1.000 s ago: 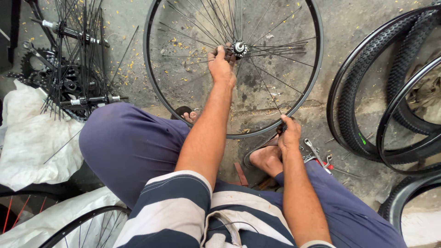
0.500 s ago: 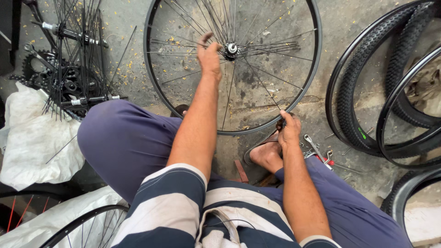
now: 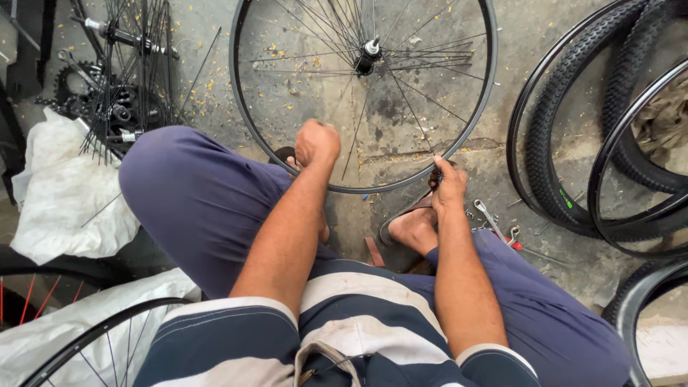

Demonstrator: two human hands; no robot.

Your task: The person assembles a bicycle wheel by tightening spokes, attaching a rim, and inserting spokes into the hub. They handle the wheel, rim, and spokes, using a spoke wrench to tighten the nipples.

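A black bicycle wheel rim with thin spokes and a silver hub stands on the concrete floor in front of my knees. My left hand is a closed fist just above the rim's near edge, between the spokes. What its fingers enclose is hidden. My right hand pinches the rim at its lower right, fingertips closed on the edge, just above my sandalled foot.
Black tyres and rims lean at the right. A bundle of hubs and loose spokes with a sprocket lies at the left above white sacks. A wrench lies by my right foot. Another spoked wheel is at bottom left.
My left hand has left the hub and drawn back to the rim's near edge, now closed in a fist. My right hand stays at the same spot on the rim.
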